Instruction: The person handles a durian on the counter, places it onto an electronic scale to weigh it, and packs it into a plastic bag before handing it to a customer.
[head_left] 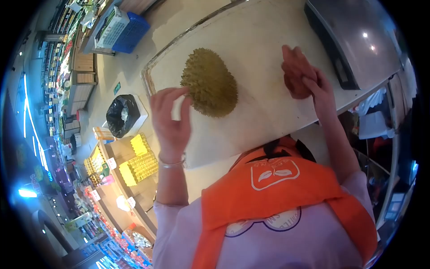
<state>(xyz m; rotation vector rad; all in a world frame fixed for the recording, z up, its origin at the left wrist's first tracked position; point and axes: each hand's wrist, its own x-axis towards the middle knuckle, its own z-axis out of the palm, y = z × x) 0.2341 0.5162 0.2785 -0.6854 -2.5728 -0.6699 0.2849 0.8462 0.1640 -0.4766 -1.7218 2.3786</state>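
Fingers [166,96] parted, the left hand [172,123] hovers at the edge of a durian [209,83], presumably wary of its spines; the right hand [320,87] grips a reddish glove [295,69]; the durian lies on a pale tabletop [260,45], apparently for easy reach.

We saw a blue basket [135,33] just beside a white basket [113,30]. Near the black-lined bin [117,117], we noticed yellow trays [139,167] on a wooden display stand [120,193].

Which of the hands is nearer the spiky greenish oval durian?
Left. The left hand is beside the durian, at its left edge; the right hand is farther off, past its right side, holding a crumpled reddish glove.
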